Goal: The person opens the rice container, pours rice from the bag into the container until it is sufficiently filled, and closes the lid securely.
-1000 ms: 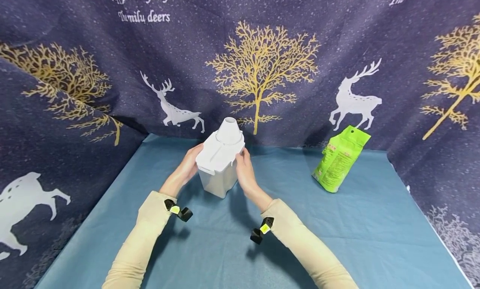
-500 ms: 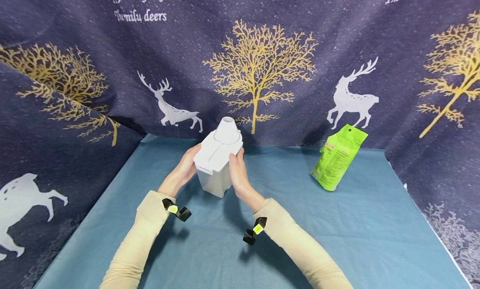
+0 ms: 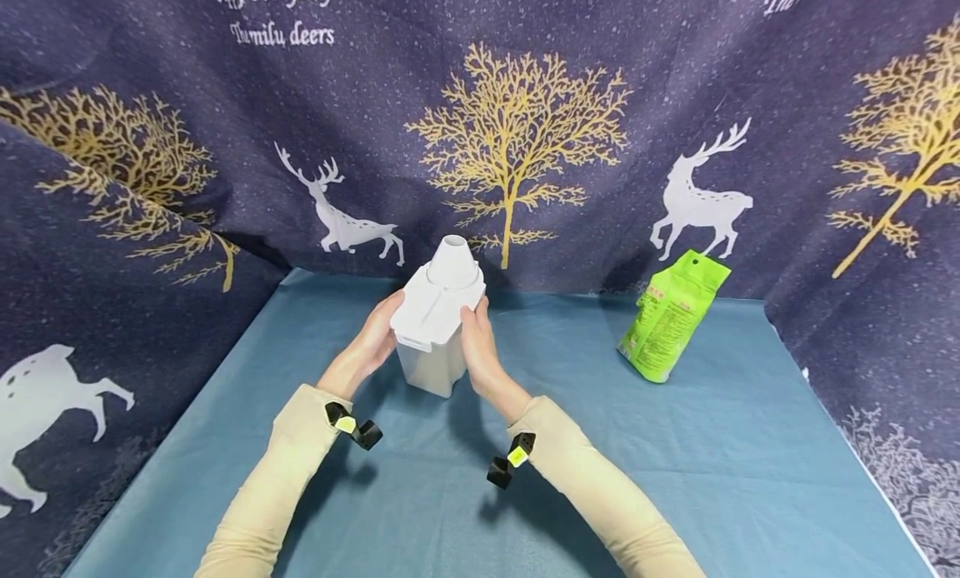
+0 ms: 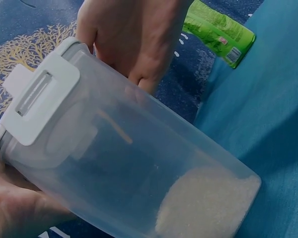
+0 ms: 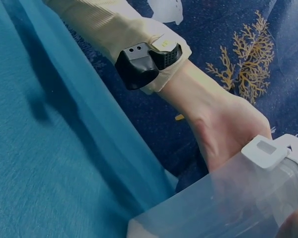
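Both hands clamp the upright container (image 3: 435, 332), left hand (image 3: 372, 338) at 9 o'clock, right hand (image 3: 477, 349) at 3 o'clock.

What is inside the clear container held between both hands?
Through the container's clear wall, a heap of pale grains lies in the bottom corner; the rest looks empty. The white lid and both hands cover part of the inside.
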`<state>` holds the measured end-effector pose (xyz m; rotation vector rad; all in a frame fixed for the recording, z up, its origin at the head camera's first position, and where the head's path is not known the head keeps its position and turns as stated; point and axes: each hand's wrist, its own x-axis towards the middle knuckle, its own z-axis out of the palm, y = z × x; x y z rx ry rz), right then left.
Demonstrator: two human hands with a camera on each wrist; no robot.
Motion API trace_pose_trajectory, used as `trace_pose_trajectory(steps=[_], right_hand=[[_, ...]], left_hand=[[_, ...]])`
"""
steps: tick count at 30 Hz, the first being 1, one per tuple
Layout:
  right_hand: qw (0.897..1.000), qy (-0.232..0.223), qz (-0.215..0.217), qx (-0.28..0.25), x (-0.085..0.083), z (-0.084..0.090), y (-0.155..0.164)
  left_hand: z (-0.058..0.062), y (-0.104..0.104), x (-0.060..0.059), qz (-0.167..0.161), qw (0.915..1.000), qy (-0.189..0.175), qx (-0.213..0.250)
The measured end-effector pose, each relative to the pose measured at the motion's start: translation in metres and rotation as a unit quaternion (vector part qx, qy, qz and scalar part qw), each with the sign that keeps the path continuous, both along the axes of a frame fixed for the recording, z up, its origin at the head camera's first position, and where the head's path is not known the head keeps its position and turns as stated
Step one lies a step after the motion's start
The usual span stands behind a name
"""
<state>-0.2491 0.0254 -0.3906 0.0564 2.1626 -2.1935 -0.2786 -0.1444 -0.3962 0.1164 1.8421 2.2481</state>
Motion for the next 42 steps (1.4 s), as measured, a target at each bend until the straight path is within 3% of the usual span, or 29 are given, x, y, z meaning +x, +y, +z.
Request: trace_pose_trajectory(steps=[14,29,42], right_hand=[[1.000,0.013,0.003,0.003,0.000,-0.001,0.009],[0.999,0.031,0.007,-0.017,0.000,-0.001,0.016],[0.999,0.023,0.010,-0.026,0.004,-0.001,0.024]], left_hand=[[0.001,0.009,0.009,0.005,0.9997,-0.022,-0.013],[-0.002,0.016,0.019,0.007,0.9997,0.023,-0.006],[-0.003,0.024,0.026,-0.001,0.9996,0.022,-0.017]])
